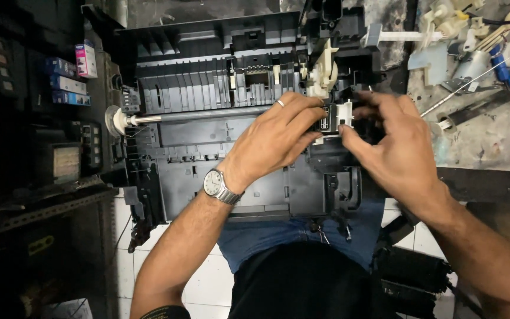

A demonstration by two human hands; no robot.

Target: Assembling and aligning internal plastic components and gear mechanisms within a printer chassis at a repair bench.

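Fingertips of both hands hide most of the small white plastic clip (344, 112), so its full shape is hard to make out. It sits at the right end of the stripped black plastic printer chassis (208, 142), which rests across the person's lap. The left hand (278, 139), with ring and wristwatch (216, 184), pinches it from the left; the right hand (394, 145) curls narrow onto it from the right. White tiled floor (208, 277) shows below, a cluttered grey workbench (485, 136) to the right.
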